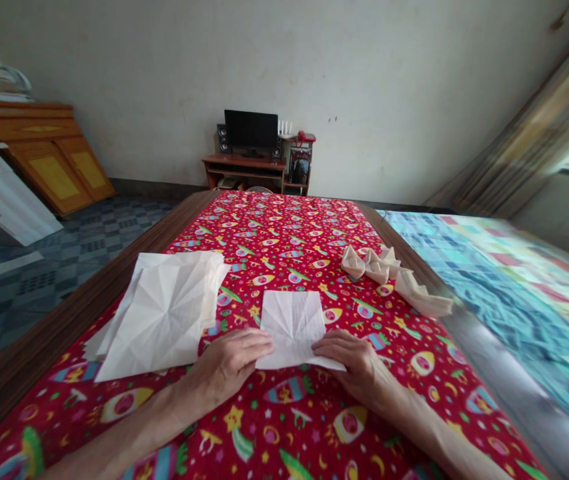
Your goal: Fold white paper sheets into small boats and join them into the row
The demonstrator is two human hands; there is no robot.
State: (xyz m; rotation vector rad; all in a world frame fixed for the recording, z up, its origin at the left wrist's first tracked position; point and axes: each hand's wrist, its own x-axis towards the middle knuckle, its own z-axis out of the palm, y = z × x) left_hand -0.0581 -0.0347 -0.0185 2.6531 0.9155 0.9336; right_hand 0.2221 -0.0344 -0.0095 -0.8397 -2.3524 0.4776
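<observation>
We have the creased white sheet [293, 320] on the red cloth [284, 230], midway between the counter's [394, 233] left and right edges. Our left hand [241, 353] rests its fingers on the sheet's left side, and our right hand [351, 357] rests its fingers on the right side, near the corner closest to us. With both thumbs hidden, we cannot tell how wide either grip is. Towards the left edge we see a stack of creased sheets [164, 313]; by the right edge, folded pieces [377, 265]. Past the far edge stands a monitor [251, 130]
</observation>
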